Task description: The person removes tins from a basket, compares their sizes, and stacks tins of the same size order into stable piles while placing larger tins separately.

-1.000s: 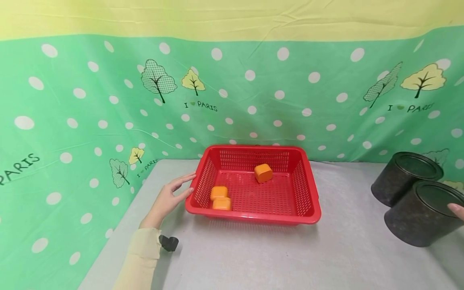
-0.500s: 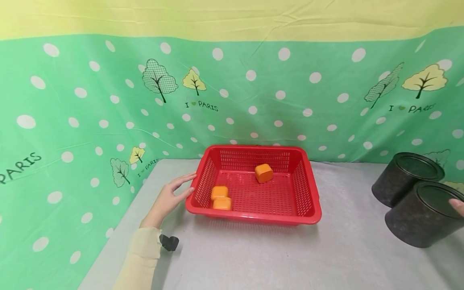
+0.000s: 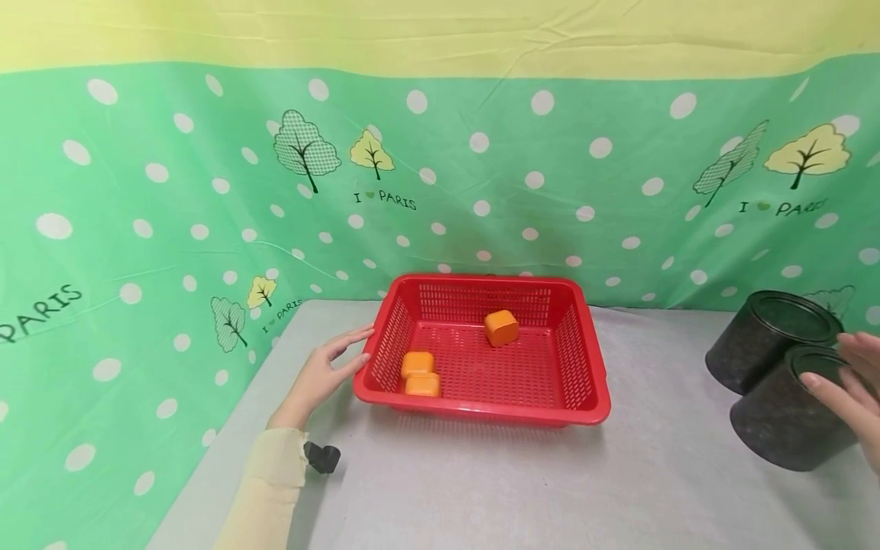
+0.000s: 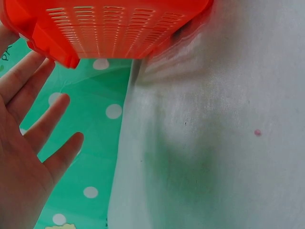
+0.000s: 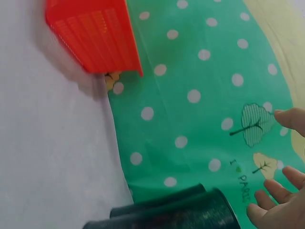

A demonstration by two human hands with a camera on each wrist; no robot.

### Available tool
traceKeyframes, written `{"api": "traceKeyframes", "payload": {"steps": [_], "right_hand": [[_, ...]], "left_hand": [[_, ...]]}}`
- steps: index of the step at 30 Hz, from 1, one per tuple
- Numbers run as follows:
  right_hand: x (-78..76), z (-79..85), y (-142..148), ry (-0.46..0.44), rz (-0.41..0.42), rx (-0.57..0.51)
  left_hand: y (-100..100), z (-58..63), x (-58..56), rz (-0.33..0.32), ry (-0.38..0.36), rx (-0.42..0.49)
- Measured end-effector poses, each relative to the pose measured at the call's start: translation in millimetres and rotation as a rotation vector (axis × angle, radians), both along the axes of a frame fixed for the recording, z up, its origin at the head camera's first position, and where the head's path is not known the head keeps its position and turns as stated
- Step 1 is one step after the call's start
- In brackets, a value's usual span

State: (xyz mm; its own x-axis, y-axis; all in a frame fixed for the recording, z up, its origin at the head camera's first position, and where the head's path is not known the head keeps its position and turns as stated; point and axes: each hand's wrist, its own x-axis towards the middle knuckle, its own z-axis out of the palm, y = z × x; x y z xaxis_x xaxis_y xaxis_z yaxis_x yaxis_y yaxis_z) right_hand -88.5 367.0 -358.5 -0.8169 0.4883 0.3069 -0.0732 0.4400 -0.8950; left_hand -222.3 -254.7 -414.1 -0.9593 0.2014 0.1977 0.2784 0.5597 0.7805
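A red perforated plastic basket (image 3: 481, 412) holds three rounded orange blocks: one block (image 3: 502, 328) toward the back, and two touching at the front left, a rear block (image 3: 417, 363) and a front block (image 3: 422, 386). My left hand (image 3: 318, 378) touches the basket's left rim with its fingertips, fingers spread; the left wrist view shows this hand (image 4: 19, 167) below the rim. At the far right, my right hand (image 3: 859, 412) is over the nearer black can (image 3: 777, 420), fingers extended and apart. In the right wrist view, the right hand (image 5: 281, 212) holds nothing.
A second black can (image 3: 745, 347) stands just behind the nearer one. The table (image 3: 440, 489) has a pale grey cover. A green dotted cloth (image 3: 481, 183) hangs along the back and left. A small black device (image 3: 321, 458) is at my left wrist.
My right hand has come further into view from the right edge, over the nearer can, its fingers now visible. The left hand, basket and blocks keep their places.
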Motion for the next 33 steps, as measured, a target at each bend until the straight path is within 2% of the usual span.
{"api": "traceKeyframes", "payload": {"steps": [2,7,9,14,17,20,24,29,33], "right_hand": [[0.2,-0.8,-7,0.1,0.053,-0.099],[-4.3,-4.8,-17,0.183,0.162,-0.083],[-6.4,-6.4,-22,0.16,0.153,-0.004],[-11.5,-11.8,-32,0.169,0.232,-0.002],[-13.8,-14.4,-38,0.19,0.316,-0.058],[-16.5,-16.3,-44,0.258,0.447,-0.224],[-19.9,-17.5,-54,0.284,0.537,-0.304],[-22.9,-18.9,-65,0.289,0.618,-0.315],[-24.9,-18.2,-76,0.26,0.624,-0.276]], "left_hand": [[0,0.2,-0.3,0.0,-0.001,-0.005],[0,0.5,-0.7,0.001,-0.004,-0.004],[0,0.6,-0.7,0.004,-0.01,0.003],[-1,0.7,0.1,0.001,-0.018,0.01],[-1,0.8,0.5,-0.003,-0.015,0.007],[-1,1.0,0.6,-0.004,-0.014,0.007],[-1,1.3,0.6,-0.004,-0.016,0.011],[-1,1.6,0.4,-0.004,-0.011,0.009],[-1,1.3,0.6,-0.004,-0.011,0.007]]}}
